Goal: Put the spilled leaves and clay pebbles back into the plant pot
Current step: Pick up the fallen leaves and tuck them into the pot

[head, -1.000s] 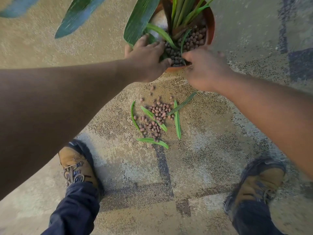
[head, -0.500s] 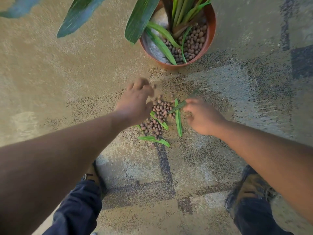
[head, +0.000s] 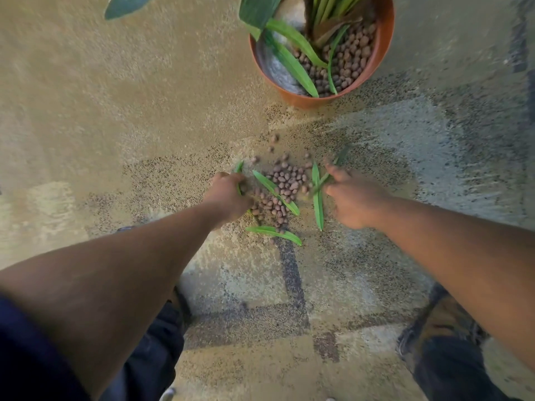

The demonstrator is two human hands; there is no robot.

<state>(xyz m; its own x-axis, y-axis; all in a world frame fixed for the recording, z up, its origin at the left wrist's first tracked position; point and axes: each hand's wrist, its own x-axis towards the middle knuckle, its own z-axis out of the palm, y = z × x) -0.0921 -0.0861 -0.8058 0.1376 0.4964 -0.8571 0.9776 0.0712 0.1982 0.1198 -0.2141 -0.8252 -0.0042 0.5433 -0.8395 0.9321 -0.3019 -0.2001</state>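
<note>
- Pebbles (head: 285, 186) and about five leaves (head: 275, 191) are lying spilled on the floor (head: 115, 111), near the pot (head: 382, 50), which is already holding pebbles and leaves.
- Left hand (head: 228, 196) is curling onto a leaf at the pile's left edge; whether it is gripping is unclear.
- Right hand (head: 351, 198) is reaching at the right edge, fingers blurred, seemingly closing on a leaf.
- Most of the pile is judged still left to move.
- No writing or brands are showing.

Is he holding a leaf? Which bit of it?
Yes. The right hand pinches a thin leaf near its lower end. The left hand touches another; grip unclear.
</note>
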